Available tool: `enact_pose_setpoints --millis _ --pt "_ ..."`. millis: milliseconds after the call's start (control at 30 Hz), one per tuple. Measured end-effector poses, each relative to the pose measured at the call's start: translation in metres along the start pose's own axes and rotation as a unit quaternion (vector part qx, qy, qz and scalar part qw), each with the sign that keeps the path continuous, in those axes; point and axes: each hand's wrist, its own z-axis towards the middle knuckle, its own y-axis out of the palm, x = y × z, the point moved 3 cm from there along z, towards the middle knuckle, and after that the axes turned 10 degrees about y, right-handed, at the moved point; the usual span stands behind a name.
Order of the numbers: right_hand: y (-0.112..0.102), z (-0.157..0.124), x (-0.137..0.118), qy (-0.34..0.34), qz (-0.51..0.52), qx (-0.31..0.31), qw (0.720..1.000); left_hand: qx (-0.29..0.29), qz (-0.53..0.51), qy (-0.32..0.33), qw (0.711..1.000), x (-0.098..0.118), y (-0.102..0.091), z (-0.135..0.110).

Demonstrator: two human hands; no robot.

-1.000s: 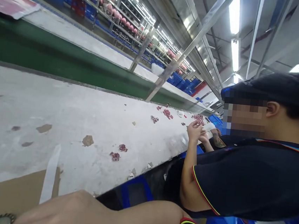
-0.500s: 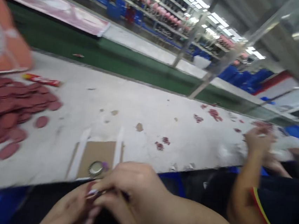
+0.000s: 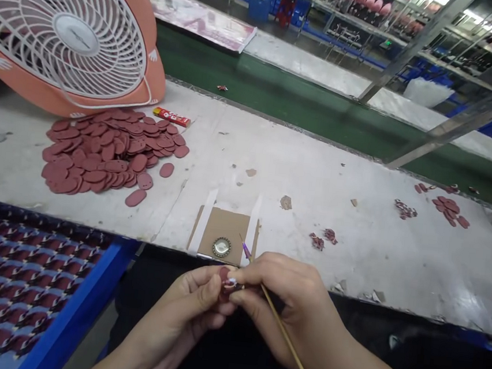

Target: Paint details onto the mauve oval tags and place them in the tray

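My left hand (image 3: 191, 301) pinches a small dark-red oval piece (image 3: 224, 274) between thumb and fingers. A small figure (image 3: 231, 284) with white and dark parts lies against that piece, partly hidden by my fingertips. My right hand (image 3: 296, 299) presses thumb and forefinger on the figure. Also in my right hand is a thin paintbrush (image 3: 286, 330) with a tan handle, its purple tip end pointing up and away from me. Just beyond both hands, a bottle cap (image 3: 221, 247) holding something pale rests on a cardboard square (image 3: 233, 224) taped to the table.
Dark-red ovals lie in a pile (image 3: 105, 153) at the left, below an orange fan (image 3: 154, 54). A red-yellow packet (image 3: 172, 117) is beside them. Small figures fill a blue tray (image 3: 82, 302) at lower left. Figure clusters (image 3: 405, 210) and ovals (image 3: 448, 208) lie on the right.
My view has swung left, bringing in the whole fan and the blue tray. The co-worker's arm on the right has mostly left view. Both my hands still hold their things together.
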Motion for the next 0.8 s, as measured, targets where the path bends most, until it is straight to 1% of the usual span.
enact_pose_setpoints --millis 133,200,300,367,467,533,600,700,800 --pt "-0.001 -0.003 -0.001 -0.014 -0.013 0.002 1.0 -0.011 0.026 0.021 0.999 0.0 -0.005 0.003" --pt "-0.004 -0.007 -0.003 -0.038 -0.028 0.014 0.999 -0.016 0.053 0.064 0.996 0.005 -0.007 0.003" --pt "-0.008 -0.015 -0.004 -0.086 -0.045 0.06 0.993 -0.044 0.085 0.146 0.985 0.018 -0.006 0.001" --pt "-0.009 -0.017 -0.003 -0.11 -0.056 0.081 0.989 -0.069 0.111 0.175 0.976 0.027 -0.004 -0.001" --pt "-0.005 -0.016 -0.002 -0.138 -0.062 0.092 0.984 -0.071 0.186 0.227 0.953 0.039 -0.003 -0.005" --pt "-0.001 -0.014 0.0 -0.148 -0.063 0.098 0.982 -0.064 0.237 0.276 0.929 0.046 -0.003 -0.008" --pt "0.004 -0.013 0.002 -0.155 -0.058 0.101 0.981 -0.067 0.274 0.31 0.908 0.051 -0.002 -0.009" --pt "0.008 -0.013 0.006 -0.157 -0.046 0.097 0.982 -0.081 0.302 0.334 0.889 0.055 -0.002 -0.01" --pt "0.011 -0.013 0.011 -0.148 -0.046 0.077 0.985 -0.092 0.296 0.329 0.892 0.056 -0.003 -0.01"
